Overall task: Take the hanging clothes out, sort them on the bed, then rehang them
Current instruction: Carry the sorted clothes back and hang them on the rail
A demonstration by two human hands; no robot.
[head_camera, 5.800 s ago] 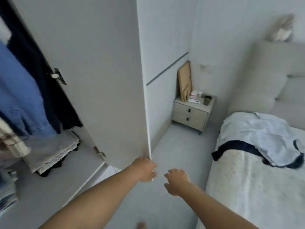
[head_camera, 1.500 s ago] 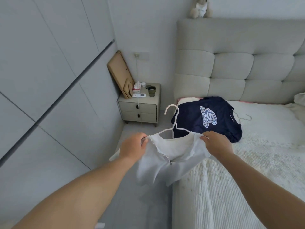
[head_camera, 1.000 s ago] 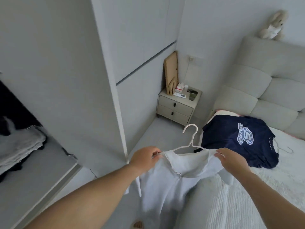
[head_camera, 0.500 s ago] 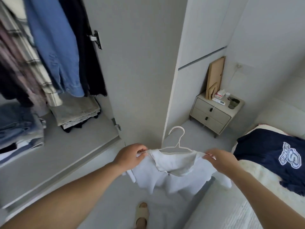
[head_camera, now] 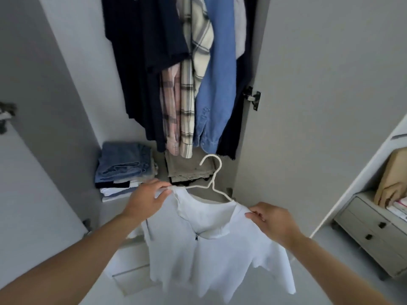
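A white top [head_camera: 211,256] hangs on a white hanger [head_camera: 212,172], held out in front of the open wardrobe. My left hand [head_camera: 146,199] pinches its left shoulder and my right hand [head_camera: 273,223] pinches its right shoulder. The hanger's hook points up toward the clothes inside. On the rail hang dark navy garments [head_camera: 143,62], plaid shirts [head_camera: 187,95] and a blue denim shirt [head_camera: 218,80], close together.
Folded jeans [head_camera: 125,161] and a khaki stack [head_camera: 189,168] lie on the wardrobe shelf. The right wardrobe door [head_camera: 319,84] stands open with its hinge [head_camera: 253,100] showing. A nightstand [head_camera: 372,234] stands at the right, and a left door [head_camera: 33,150] is also open.
I have turned from the bed to face the wardrobe opening. The white top on its hanger has come with both hands and is now in front of the hanging clothes.
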